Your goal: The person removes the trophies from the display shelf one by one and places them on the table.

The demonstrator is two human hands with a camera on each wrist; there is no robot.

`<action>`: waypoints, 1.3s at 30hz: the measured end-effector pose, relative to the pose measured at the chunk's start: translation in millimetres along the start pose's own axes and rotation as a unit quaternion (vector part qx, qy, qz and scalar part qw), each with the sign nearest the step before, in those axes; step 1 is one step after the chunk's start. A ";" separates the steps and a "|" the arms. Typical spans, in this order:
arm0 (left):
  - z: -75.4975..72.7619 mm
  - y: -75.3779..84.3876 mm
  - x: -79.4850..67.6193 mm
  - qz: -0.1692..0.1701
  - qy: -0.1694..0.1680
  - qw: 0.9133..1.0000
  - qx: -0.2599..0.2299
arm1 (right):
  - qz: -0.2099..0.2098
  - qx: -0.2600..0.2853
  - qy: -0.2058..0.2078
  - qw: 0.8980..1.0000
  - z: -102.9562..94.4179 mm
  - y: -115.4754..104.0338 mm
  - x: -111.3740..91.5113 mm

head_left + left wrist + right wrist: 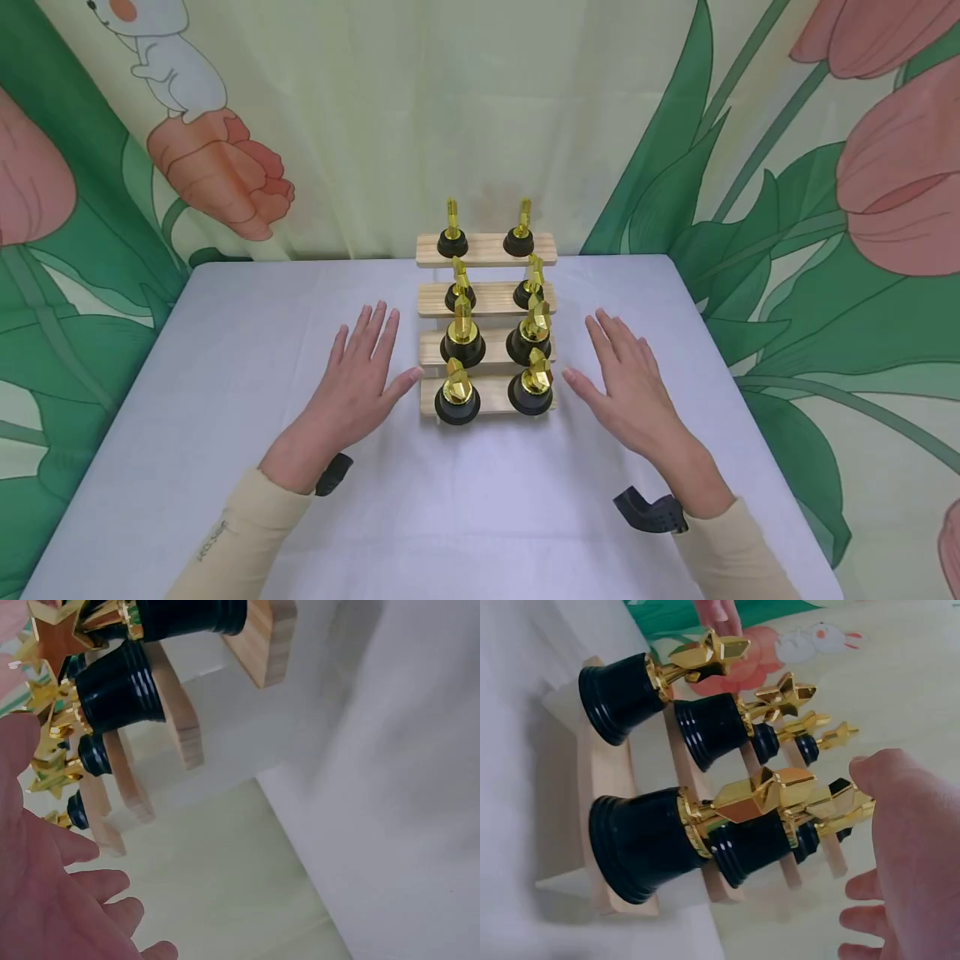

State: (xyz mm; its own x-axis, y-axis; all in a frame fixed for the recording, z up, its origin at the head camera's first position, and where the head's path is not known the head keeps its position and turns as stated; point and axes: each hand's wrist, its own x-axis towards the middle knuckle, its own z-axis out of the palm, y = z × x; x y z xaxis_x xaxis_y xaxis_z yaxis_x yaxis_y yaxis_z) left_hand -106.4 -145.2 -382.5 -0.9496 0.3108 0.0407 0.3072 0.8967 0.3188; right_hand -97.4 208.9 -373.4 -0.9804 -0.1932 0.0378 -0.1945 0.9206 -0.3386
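A stepped wooden display stand [486, 252] with several tiers stands at the middle of the table, two star trophies on each tier. Every trophy has a gold star on a black base; the front left trophy [457, 402] and front right trophy [531, 395] sit lowest. To the left of the stand is my left hand [356, 387], fingers straight and spread, thumb toward the front left trophy. My right hand [630, 392] mirrors it on the right, its thumb near the front right trophy. Both hands hold nothing. In the right wrist view, stars overlap my right thumb [885, 769].
A white cloth covers the table [450, 517]. Behind it hangs a curtain [465, 108] printed with tulips and a white rabbit. Black straps [651, 510] show at both wrists, below light sleeves [240, 533].
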 end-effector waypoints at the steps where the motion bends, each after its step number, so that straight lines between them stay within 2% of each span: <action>1: 1.0 -0.1 0.4 0.001 0.000 1.000 -0.001 | -0.002 0.013 -0.001 1.000 1.2 -0.1 -0.8; 6: 8.0 -1.8 1.7 0.008 -0.002 1.000 0.007 | -0.012 0.081 0.005 0.997 7.9 -1.3 -5.7; 11: 17.5 -3.4 2.4 0.024 -0.001 1.000 0.021 | -0.044 0.150 0.038 0.987 13.9 -2.8 -9.8; 17: 28.8 -5.1 2.8 0.050 -0.012 0.999 0.008 | -0.085 0.233 0.073 0.966 20.5 -7.3 -10.8; 21: 36.7 -6.5 3.4 0.061 -0.017 0.998 0.002 | -0.098 0.284 0.075 0.951 25.5 -11.6 -10.9; 25: 45.8 -7.1 3.7 0.066 -0.023 0.998 -0.001 | -0.093 0.329 0.063 0.938 29.8 -16.2 -11.7; 30: 56.5 -5.6 4.7 0.070 -0.008 0.997 0.005 | -0.092 0.366 0.055 0.924 32.9 -19.1 -10.8; 39: 65.6 1.8 12.0 0.068 0.023 0.996 0.044 | -0.101 0.401 0.058 0.909 38.3 -16.5 -7.5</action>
State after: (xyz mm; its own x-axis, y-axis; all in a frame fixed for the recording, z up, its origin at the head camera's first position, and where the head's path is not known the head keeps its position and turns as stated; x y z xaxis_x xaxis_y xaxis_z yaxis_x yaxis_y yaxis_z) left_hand -113.1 -119.2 -443.5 -0.8999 0.4185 0.1224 0.4359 0.8719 0.2233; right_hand -85.6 182.1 -404.1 -0.9326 -0.2515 0.2589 -0.3322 0.3176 -0.8882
